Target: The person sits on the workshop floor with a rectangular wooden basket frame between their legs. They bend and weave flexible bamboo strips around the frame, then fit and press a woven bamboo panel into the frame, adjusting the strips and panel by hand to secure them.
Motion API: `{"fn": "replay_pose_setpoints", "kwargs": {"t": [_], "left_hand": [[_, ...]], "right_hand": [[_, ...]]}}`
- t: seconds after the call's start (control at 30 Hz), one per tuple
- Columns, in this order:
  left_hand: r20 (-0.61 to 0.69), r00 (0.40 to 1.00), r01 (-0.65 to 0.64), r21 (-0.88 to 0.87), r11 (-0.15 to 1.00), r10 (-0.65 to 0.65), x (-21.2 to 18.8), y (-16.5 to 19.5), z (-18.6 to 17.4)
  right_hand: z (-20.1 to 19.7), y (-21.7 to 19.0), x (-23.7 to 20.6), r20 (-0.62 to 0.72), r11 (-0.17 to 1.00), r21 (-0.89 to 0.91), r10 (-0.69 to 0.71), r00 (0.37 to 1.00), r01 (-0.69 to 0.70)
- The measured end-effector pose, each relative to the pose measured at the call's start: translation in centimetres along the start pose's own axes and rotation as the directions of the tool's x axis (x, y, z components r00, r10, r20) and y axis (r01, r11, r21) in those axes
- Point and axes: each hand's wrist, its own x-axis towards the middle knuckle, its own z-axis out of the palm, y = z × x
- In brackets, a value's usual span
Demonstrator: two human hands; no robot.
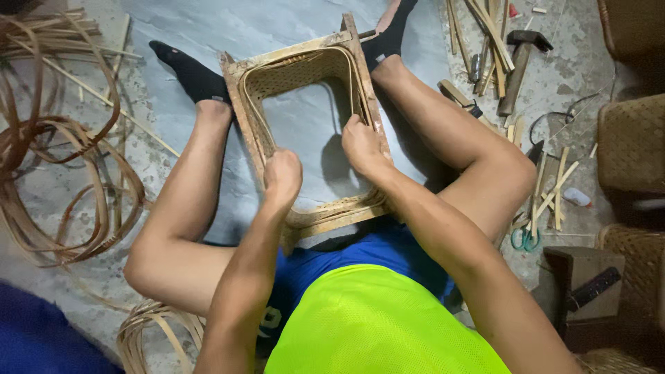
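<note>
Lighting even, moderately bright, soft, overhead source. Dark soft shadow on grey floor [305,125] inside wooden frame [305,59], just at 3 o'clock of frame centre. No glare. Neon shirt [381,325] at 6 o'clock slightly oversaturated. Centre sharp; corners at 1 and 5 o'clock dimmer, mildly soft, slight wide-angle stretch

1 camera, worn on the person's head, looks almost straight down and slightly forward. It sits close above the lap, so the forearms, bent legs and a square woven frame [305,131] between them fill the middle. The grey floor [208,28] runs to the top edge, tools and cane strips at both sides.
</note>
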Motion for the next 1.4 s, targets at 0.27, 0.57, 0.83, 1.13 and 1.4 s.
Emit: {"fn": "replay_pose_setpoints", "kwargs": {"t": [0.27, 0.57, 0.83, 1.13, 1.4], "left_hand": [[-0.511, 0.803, -0.267, 0.151, 0.952, 0.306, 5.8, 1.5, -9.1], [-0.403, 0.837, -0.345, 0.137, 0.928, 0.371, 8.9, 2.8, -11.2], [-0.436, 0.815, -0.226, 0.369, 0.902, 0.382, 9.0, 3.4, -9.3], [-0.483, 0.815, -0.247, 0.211, 0.946, 0.32, 9.1, 0.7, -9.2], [-0.586, 0.735, -0.294, 0.177, 0.939, 0.341, 10.9, -0.7, -7.7]], "right_hand": [[-1.5, -1.8, -1.6, 0.006, 0.997, -0.063, 0.038, 0.999, -0.037], [-2.2, -1.1, -1.4, 0.024, 0.999, -0.046, -0.008, 1.0, 0.01], [-1.5, -2.0, -0.4, 0.012, 0.998, -0.057, -0.027, 1.0, 0.027], [-1.5, -4.9, -0.9, 0.132, 0.985, -0.158, -0.046, 0.99, 0.067], [-0.5, -3.2, -0.5, 0.237, 0.973, 0.215, -0.139, 0.961, 0.088]]}}
